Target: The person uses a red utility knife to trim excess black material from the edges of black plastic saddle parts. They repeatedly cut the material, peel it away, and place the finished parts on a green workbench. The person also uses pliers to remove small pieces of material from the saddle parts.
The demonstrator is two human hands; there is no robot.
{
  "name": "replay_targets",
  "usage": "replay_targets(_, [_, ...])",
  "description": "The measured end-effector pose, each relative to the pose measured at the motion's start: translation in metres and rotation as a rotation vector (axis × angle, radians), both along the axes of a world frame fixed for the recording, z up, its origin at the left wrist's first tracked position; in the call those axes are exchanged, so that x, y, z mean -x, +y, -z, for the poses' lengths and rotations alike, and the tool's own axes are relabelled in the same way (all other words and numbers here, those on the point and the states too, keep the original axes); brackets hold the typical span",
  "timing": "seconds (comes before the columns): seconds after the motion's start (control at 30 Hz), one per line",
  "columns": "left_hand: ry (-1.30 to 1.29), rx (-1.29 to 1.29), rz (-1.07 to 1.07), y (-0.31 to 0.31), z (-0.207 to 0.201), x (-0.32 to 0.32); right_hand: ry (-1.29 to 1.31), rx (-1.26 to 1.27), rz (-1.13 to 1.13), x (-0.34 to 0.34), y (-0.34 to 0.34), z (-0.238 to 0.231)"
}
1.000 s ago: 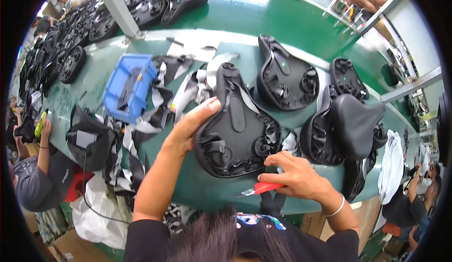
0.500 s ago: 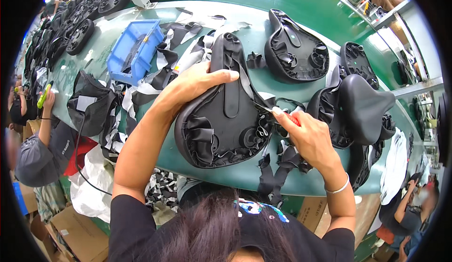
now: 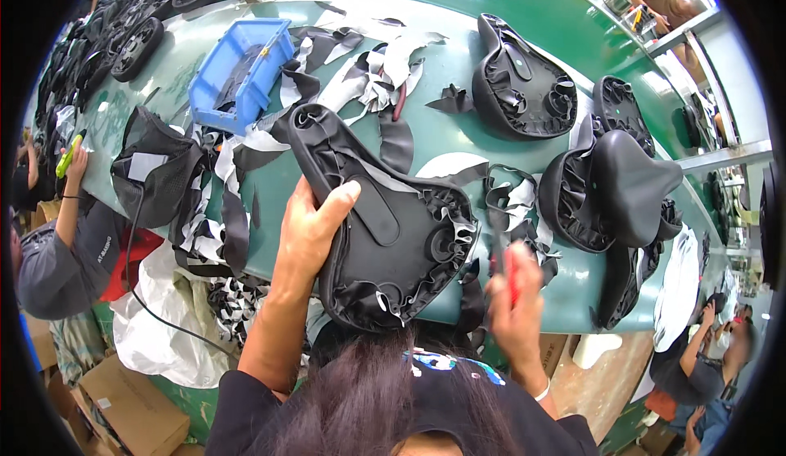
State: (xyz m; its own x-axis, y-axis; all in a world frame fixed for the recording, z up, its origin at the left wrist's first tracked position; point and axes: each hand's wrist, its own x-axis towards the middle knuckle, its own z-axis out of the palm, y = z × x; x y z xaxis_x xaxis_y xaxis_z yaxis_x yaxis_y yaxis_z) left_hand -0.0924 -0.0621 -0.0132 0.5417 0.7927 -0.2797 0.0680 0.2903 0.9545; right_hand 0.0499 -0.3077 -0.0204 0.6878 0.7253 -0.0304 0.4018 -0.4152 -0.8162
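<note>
My left hand (image 3: 304, 239) grips the side of a black bicycle saddle (image 3: 393, 264), thumb over its rim. The saddle lies underside up and tilted, its narrow nose pointing away to the left. Gathered black cover edges ring its plastic base. To the right of the saddle, my right hand (image 3: 517, 317) is closed round a red-handled knife (image 3: 512, 280), blurred by motion. The knife's blade points away from me and stands apart from the saddle. Beyond it lie black and white trimmed strips (image 3: 517, 202).
A blue bin (image 3: 266, 96) holding dark scraps stands beyond my left hand. More saddles (image 3: 524, 79) lie at the right, one right side up (image 3: 630, 186). A black mesh bag (image 3: 155, 161) sits at the left, near a co-worker (image 3: 70, 251) holding a yellow-green tool (image 3: 71, 155).
The saddle has come nearer me and turned, its nose swinging left. My right hand has drawn the knife back toward me, away from the saddle's edge.
</note>
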Motion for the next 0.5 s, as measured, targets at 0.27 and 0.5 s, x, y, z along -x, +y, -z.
replay_targets(0.27, [0.181, -0.338, -0.311, -0.023, 0.02, 0.023, 0.23, -0.296, 0.189, -0.063, 0.086, -0.019])
replay_targets(0.5, [0.41, -1.363, 0.606, -0.027, -0.022, -0.052, 0.126, -0.31, -0.258, -0.013, 0.081, -0.039])
